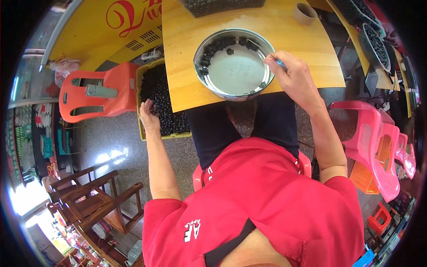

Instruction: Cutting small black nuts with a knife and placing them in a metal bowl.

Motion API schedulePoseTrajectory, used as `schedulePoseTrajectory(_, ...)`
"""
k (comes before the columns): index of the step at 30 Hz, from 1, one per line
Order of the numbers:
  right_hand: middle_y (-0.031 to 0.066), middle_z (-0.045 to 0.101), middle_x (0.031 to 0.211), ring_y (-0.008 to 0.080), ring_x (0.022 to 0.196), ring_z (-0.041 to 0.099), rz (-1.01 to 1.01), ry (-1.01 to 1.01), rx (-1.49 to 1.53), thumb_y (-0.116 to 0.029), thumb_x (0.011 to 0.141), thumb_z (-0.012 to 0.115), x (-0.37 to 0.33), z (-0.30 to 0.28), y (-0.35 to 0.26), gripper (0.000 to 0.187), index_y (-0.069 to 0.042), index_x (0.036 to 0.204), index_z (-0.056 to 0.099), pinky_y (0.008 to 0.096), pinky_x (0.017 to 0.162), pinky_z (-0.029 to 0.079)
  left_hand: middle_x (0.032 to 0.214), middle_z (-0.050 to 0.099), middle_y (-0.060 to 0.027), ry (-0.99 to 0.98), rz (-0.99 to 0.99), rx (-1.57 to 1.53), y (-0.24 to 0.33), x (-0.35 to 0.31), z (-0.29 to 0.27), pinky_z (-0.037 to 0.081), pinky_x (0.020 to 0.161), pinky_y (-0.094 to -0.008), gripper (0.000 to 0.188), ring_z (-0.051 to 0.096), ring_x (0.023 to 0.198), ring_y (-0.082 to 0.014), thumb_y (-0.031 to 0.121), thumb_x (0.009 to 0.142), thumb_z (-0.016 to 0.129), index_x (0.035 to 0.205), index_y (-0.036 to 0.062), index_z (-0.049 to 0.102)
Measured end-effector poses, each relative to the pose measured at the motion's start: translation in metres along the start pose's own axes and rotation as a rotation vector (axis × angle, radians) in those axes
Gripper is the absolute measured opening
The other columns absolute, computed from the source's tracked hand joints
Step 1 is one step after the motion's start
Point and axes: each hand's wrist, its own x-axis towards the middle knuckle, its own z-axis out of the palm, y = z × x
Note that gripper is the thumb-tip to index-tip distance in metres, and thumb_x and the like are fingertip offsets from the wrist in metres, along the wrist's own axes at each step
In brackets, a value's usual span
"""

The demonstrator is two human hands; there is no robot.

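My left hand (150,116) is at the left side of a yellow crate (143,129) filled with small black round pieces (161,95). Its fingers are curled, and dark pieces show against them. Over the right rim of a round metal bowl (238,73), my right hand (293,75) is closed on a small blue tool (280,63); the fist hides most of it. Several black pieces (218,44) lie along the far and left inner wall of the bowl, with tiny dark specks on its pale bottom. The bowl sits at the near edge of the wooden table (182,80).
An orange chair (100,91) with a grey-green cylinder (101,91) on it stands left of the crate. At the table's far side are a dark-filled container (222,5) and a brown roll (305,13). Pink chairs (373,138) stand right, wooden stools (95,200) lower left.
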Motion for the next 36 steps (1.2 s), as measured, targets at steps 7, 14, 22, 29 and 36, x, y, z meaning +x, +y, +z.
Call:
schedulePoseTrajectory(7, 0.0155, 0.063, 0.082, 0.0183, 0.07, 0.057, 0.1, -0.035, 0.017, -0.018, 0.092, 0.061, -0.005, -0.006, 0.002, 0.024, 0.004, 0.1, 0.062, 0.0315, 0.063, 0.045, 0.107, 0.065, -0.0111, -0.095, 0.639, 0.415, 0.045, -0.051, 0.094, 0.049, 0.083, -0.0288, 0.03, 0.062, 0.097, -0.0172, 0.018, 0.094, 0.059, 0.113, -0.0042, 0.06)
schedulePoseTrajectory(14, 0.0147, 0.064, 0.087, 0.0196, 0.075, 0.059, 0.06, 0.01, 0.105, -0.017, 0.091, 0.062, -0.002, -0.002, -0.007, 0.022, 0.002, 0.101, 0.062, 0.0329, 0.064, 0.045, 0.096, 0.067, -0.0148, -1.002, 0.866, 0.922, 0.1, -0.146, 0.228, 0.051, 0.076, -0.0318, 0.016, 0.066, 0.083, -0.026, 0.005, 0.089, 0.057, 0.102, -0.0018, 0.065)
schedulePoseTrajectory(22, 0.0125, 0.06, 0.08, 0.0192, 0.066, 0.052, 0.0, 0.033, 0.077, -0.015, 0.091, 0.062, -0.01, -0.01, -0.007, 0.019, 0.003, 0.095, 0.062, 0.0304, 0.059, 0.041, 0.096, 0.061, -0.0194, -0.99, 1.149, 1.701, 0.041, -0.111, 0.287, 0.05, 0.079, -0.0437, 0.017, 0.061, 0.094, -0.0377, 0.006, 0.081, 0.059, 0.096, 0.0001, 0.061)
schedulePoseTrajectory(29, 0.0095, 0.061, 0.08, 0.0117, 0.068, 0.05, 0.141, -0.001, 0.239, -0.023, 0.093, 0.061, -0.01, -0.009, 0.004, 0.028, 0.003, 0.099, 0.063, 0.0283, 0.059, 0.041, 0.088, 0.064, -0.0068, -1.163, 0.544, 0.997, 0.057, -0.135, 0.277, 0.048, 0.065, -0.0283, 0.02, 0.063, 0.076, -0.016, 0.009, 0.086, 0.064, 0.103, -0.0009, 0.061)
schedulePoseTrajectory(36, 0.0006, 0.061, 0.083, 0.0023, 0.064, 0.046, 0.226, -0.084, 0.669, -0.031, 0.098, 0.054, -0.003, 0.005, -0.003, 0.034, 0.001, 0.106, 0.063, 0.0186, 0.056, 0.036, 0.087, 0.062, -0.0004, -1.092, 0.323, 0.378, 0.059, -0.172, 0.253, 0.045, 0.062, -0.021, 0.023, 0.059, 0.072, -0.0067, 0.007, 0.085, 0.07, 0.106, 0.0004, 0.063)
